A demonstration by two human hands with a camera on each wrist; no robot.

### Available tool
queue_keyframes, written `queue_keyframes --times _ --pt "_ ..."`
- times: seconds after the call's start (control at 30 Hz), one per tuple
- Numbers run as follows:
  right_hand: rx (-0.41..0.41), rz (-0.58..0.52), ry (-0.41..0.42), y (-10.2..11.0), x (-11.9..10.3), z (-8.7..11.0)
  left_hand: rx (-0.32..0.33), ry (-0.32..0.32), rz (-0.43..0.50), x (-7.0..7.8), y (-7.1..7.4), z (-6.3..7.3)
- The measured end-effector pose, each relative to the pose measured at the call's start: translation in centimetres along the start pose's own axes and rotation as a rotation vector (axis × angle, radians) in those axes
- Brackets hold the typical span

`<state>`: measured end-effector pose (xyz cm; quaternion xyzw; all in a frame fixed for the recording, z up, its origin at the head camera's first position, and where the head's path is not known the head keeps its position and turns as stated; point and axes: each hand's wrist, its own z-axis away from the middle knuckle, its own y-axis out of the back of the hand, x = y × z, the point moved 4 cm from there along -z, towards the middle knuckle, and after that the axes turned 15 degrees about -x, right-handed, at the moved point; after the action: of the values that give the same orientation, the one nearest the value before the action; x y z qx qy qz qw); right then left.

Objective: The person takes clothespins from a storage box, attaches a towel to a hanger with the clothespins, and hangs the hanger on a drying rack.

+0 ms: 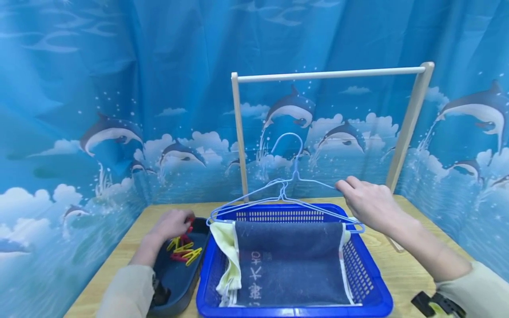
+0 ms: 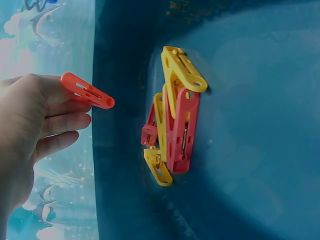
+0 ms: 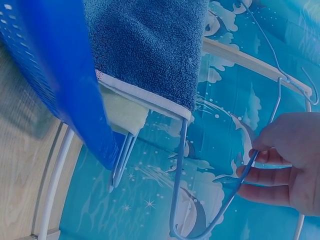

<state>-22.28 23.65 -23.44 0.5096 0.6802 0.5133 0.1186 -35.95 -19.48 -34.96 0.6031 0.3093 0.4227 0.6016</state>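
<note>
My left hand (image 1: 172, 224) pinches a red clothespin (image 2: 88, 91) between thumb and fingertips, over the edge of a dark blue-grey bin (image 2: 250, 150). Several red and yellow clothespins lie piled in that bin, among them a yellow clothespin (image 2: 181, 70). On the other side, my right hand (image 1: 370, 202) holds the sloping arm of a light-blue wire hanger (image 1: 295, 164) with thumb and fingers. A dark blue towel (image 1: 294, 260) with white edging drapes over its lower bar. Pale yellow-green cloth (image 1: 227, 254) shows behind the towel, with more hanger wires beside it.
A blue plastic basket (image 1: 371, 269) stands under the towel and hangers, right of the bin. Behind it rises a wooden rack with a white crossbar (image 1: 330, 75). All stand on a wooden table (image 1: 421, 247) before a dolphin-print curtain (image 1: 191, 110).
</note>
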Motion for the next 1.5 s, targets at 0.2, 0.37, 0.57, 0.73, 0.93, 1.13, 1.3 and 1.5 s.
queue_keyframes --times 0.2,0.37,0.57,0.73,0.93,1.13,1.3,1.5 --pt "-0.036 -0.021 -0.019 -0.1 0.2 0.1 0.073 -0.037 -0.020 0.2 0.8 0.3" --pt "-0.032 -0.027 -0.020 0.0 0.2 0.0 0.117 -0.068 -0.028 0.3 1.2 0.6" --pt "0.020 -0.020 -0.008 0.3 0.3 -0.2 0.161 -0.119 -0.027 0.2 1.7 1.0" --pt "0.040 -0.016 -0.033 0.6 0.6 -0.2 0.118 -0.122 -0.021 0.3 2.1 1.2" --pt "0.073 -0.021 -0.043 1.1 1.1 -0.2 0.019 -0.036 0.055 0.2 2.2 1.5" --pt "0.048 -0.041 -0.053 1.3 1.3 -0.2 -0.025 0.029 0.082 0.1 2.3 1.6" --pt "0.037 -0.045 -0.060 1.3 1.3 -0.2 -0.009 0.031 0.082 0.4 2.7 1.5" --pt "0.021 -0.052 -0.062 1.3 1.3 -0.3 0.036 0.000 0.044 0.9 3.1 1.6"
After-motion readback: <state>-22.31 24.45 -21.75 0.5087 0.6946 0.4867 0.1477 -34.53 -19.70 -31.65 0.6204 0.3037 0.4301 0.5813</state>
